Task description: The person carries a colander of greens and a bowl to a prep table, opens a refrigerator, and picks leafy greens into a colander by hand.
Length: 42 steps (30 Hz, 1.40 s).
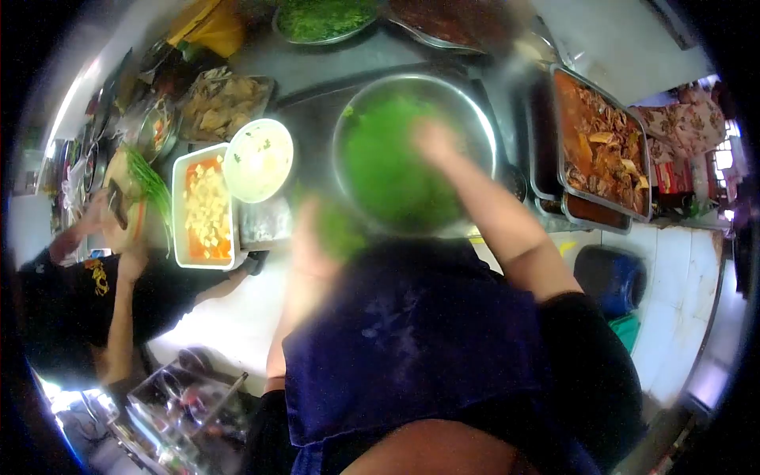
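Observation:
A large steel bowl stands on the counter with a mass of bright green chopped greens inside. My right hand is over the greens within the bowl, its fingers smeared by motion. My left hand, also blurred, is at the bowl's lower left, outside the rim. A clump of greens is against its inner side and appears held in it; the fingers themselves are indistinct. Beside the bowl on the left is a round white tub with pale contents.
A white tray of pale cubes in orange liquid sits left. Metal trays of brown food are stacked right. A dish of greens stands at the back. At far left, a co-worker's hands are by a round board with long green stalks.

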### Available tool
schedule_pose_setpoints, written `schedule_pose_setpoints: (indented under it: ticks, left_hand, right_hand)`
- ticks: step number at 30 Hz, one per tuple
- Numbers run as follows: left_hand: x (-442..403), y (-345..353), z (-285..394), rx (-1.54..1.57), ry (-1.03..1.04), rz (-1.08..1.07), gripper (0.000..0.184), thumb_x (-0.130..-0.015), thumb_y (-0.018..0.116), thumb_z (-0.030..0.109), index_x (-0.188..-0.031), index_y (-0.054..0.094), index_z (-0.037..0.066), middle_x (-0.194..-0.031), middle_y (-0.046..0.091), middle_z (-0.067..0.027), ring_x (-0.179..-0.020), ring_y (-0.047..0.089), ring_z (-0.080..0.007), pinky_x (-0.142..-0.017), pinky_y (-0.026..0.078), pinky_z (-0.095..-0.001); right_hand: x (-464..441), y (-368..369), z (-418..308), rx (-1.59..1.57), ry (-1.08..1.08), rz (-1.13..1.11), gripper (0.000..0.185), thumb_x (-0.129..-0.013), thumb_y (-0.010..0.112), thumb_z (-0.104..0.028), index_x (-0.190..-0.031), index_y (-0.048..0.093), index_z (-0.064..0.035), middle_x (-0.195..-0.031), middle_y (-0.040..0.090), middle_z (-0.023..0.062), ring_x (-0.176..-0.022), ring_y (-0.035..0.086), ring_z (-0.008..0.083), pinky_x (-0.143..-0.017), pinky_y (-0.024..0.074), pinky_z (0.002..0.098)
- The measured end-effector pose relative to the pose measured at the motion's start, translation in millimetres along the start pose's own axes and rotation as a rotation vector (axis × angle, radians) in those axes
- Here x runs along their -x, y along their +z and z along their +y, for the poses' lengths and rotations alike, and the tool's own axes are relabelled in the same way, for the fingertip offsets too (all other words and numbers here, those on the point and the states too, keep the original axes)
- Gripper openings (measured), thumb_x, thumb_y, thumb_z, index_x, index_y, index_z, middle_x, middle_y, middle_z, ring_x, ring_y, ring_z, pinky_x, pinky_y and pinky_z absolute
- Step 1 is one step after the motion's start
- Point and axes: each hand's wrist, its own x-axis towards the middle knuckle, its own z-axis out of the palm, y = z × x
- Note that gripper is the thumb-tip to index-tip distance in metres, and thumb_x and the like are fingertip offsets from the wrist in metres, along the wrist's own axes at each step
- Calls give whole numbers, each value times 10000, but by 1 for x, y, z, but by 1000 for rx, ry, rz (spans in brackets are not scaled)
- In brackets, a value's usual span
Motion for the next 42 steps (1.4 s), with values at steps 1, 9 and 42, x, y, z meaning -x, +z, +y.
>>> schedule_pose_setpoints:
  ticks: [1, 9, 42]
  left_hand:
    - [2, -4, 4, 20, -3, -23, 212, -847, 626, 310, -904, 583, 110, -829, 607, -33, -764, 588, -194, -615, 478, -309]
    - [-44, -37, -4, -697, 231, 44, 361, -827, 642, 315, -1075, 610, 54, -944, 620, -67, -826, 579, -204, -729, 489, -337]
    - [3, 32, 8, 6, -34, -88, 272, -833, 620, 371, -908, 618, 110, -829, 626, -35, -742, 563, -180, -684, 457, -302]
  right_hand:
    - [2, -4, -4, -155, 35, 3, 191, -758, 657, -231, -782, 621, -45, -784, 656, 116, -685, 618, 217, -657, 492, 336]
    - [64, -112, -83, -902, 237, -48, 122, -797, 666, -111, -857, 607, -22, -703, 598, 9, -619, 534, 74, -550, 429, 200]
    - [83, -150, -51, 186, -2, -357, 802, -716, 691, -425, -1365, 389, -63, -1151, 597, 205, -1004, 611, 294, -855, 478, 393]
